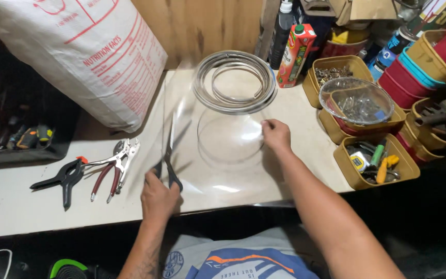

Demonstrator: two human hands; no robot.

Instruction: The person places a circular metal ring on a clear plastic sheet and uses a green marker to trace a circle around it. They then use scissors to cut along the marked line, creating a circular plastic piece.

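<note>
On the pale workbench [21,199] a clear plastic sheet [223,175] lies flat, reaching from the back edge to the front edge in the middle stretch. The left hand [158,199], close to the front edge, is closed around the handles of a pair of scissors [167,160], whose blades point toward the back edge along the sheet's left margin. The right hand [276,135] rests on the sheet further back and to the right, fingertips pinched down on the plastic at the rim of a faint circle marked or pressed into it (the exact grip on the sheet is hard to make out).

Just behind that circle, near the back edge, a coil of grey tubing [235,81] lies on the sheet. A red juice carton [295,54] stands just beside the coil to the right. Toward the left end of the bench lie a black spring clamp [64,178] and, touching or nearly touching it, red-handled locking pliers [113,168]. A large white sack [78,51] leans at the back left corner. At the right end, yellow bins [372,163] hold tools and small hardware, one topped by a clear bowl [357,101].
</note>
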